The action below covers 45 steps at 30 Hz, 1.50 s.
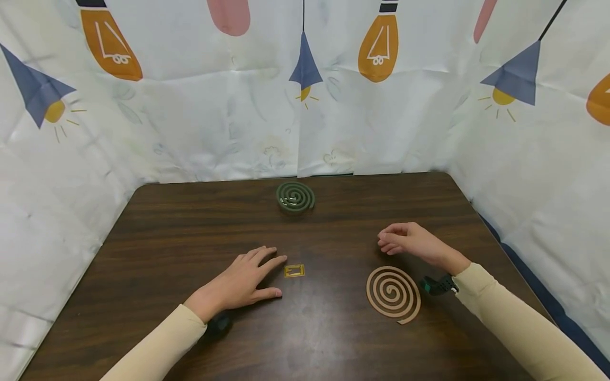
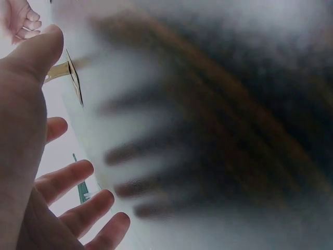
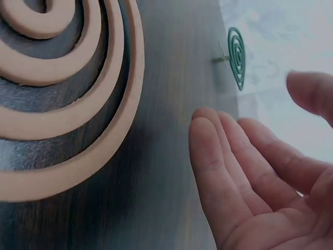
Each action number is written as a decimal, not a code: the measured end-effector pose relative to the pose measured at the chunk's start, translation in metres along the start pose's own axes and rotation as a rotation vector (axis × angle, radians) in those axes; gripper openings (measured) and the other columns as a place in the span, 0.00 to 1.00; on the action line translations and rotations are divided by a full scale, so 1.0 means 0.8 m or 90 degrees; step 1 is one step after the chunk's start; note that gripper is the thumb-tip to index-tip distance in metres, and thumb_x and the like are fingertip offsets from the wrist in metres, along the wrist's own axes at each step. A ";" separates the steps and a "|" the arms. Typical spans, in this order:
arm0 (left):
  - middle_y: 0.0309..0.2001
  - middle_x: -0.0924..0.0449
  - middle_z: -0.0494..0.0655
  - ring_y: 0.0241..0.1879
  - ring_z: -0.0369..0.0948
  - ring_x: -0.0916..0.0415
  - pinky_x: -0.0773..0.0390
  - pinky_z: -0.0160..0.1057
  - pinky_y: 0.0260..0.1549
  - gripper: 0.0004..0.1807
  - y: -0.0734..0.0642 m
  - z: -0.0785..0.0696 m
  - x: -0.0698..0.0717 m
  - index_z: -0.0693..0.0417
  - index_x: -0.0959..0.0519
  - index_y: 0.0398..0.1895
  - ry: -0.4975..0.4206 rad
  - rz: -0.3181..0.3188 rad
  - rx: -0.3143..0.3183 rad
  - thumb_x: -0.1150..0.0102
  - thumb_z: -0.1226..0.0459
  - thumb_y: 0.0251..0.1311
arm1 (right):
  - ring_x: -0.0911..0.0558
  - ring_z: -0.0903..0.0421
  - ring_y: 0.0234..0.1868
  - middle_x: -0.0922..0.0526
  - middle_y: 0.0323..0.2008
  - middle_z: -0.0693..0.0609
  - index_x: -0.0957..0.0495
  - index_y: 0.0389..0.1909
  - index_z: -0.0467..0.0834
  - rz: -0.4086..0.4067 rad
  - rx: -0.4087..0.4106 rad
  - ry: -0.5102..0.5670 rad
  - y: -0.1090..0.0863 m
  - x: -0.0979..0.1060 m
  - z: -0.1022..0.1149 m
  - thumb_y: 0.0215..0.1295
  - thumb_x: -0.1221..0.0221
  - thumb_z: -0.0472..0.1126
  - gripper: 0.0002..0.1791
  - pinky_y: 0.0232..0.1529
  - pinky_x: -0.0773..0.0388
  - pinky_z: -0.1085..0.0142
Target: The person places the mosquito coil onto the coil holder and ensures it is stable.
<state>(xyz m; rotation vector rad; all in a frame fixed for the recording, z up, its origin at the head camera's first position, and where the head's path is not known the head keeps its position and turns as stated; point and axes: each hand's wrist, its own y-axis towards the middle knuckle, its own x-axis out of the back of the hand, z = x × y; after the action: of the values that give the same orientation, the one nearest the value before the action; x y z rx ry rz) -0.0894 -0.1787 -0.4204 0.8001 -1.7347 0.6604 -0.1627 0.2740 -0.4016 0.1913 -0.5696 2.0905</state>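
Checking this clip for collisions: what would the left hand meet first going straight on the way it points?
The left hand would probably first meet the small gold piece just ahead; heights are hard to judge, so it might pass over it.

A dark brown, wood-grained table, rounded at its far corners, stands before white cloth hangings. The hangings rise behind the table and along its left and right sides, creased and faintly printed with leaves and flowers. Above the table's far edge they carry printed orange bulbs, blue lampshades and pink shapes. A dark blue strip runs low beside the table's right edge. A pale glare lies on the table, toward its near side.
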 end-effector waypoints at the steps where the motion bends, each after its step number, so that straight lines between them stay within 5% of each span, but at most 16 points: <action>1: 0.78 0.37 0.58 0.78 0.61 0.39 0.32 0.69 0.68 0.41 0.000 0.000 0.000 0.41 0.36 0.80 0.001 0.002 -0.002 0.41 0.38 0.68 | 0.13 0.46 0.54 0.16 0.58 0.34 0.26 0.63 0.31 0.006 0.003 -0.011 -0.002 0.000 -0.001 0.79 0.43 0.51 0.28 0.57 0.15 0.60; 12: 0.79 0.39 0.57 0.79 0.61 0.42 0.34 0.69 0.69 0.38 -0.002 -0.002 -0.004 0.34 0.34 0.78 0.003 0.028 -0.002 0.42 0.37 0.68 | 0.12 0.55 0.50 0.14 0.54 0.38 0.23 0.61 0.34 0.065 0.014 -0.091 -0.016 -0.003 -0.003 0.70 0.33 0.45 0.25 0.54 0.15 0.64; 20: 0.80 0.41 0.57 0.80 0.61 0.46 0.37 0.70 0.69 0.38 -0.002 0.000 -0.006 0.31 0.35 0.79 -0.005 0.042 -0.007 0.44 0.35 0.68 | 0.13 0.53 0.48 0.16 0.52 0.37 0.22 0.58 0.33 0.116 0.036 -0.128 -0.014 -0.006 -0.004 0.67 0.31 0.40 0.24 0.48 0.15 0.68; 35: 0.80 0.41 0.57 0.80 0.59 0.45 0.36 0.70 0.68 0.38 -0.002 0.004 -0.004 0.29 0.35 0.79 0.002 0.040 -0.014 0.42 0.36 0.67 | 0.21 0.61 0.37 0.18 0.38 0.49 0.18 0.50 0.42 0.085 0.062 -0.275 -0.014 -0.003 -0.006 0.57 0.24 0.46 0.23 0.40 0.19 0.68; 45: 0.80 0.41 0.56 0.80 0.60 0.45 0.36 0.69 0.69 0.39 0.000 0.003 -0.006 0.30 0.36 0.79 0.005 0.044 -0.002 0.43 0.35 0.67 | 0.19 0.64 0.30 0.16 0.32 0.55 0.17 0.46 0.44 0.092 0.079 -0.301 -0.014 -0.006 -0.007 0.60 0.26 0.42 0.15 0.34 0.20 0.68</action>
<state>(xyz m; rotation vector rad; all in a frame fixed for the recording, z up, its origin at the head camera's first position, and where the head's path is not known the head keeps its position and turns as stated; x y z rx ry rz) -0.0899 -0.1793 -0.4260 0.7365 -1.7628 0.7066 -0.1500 0.2780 -0.4049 0.7491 -0.7488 2.2304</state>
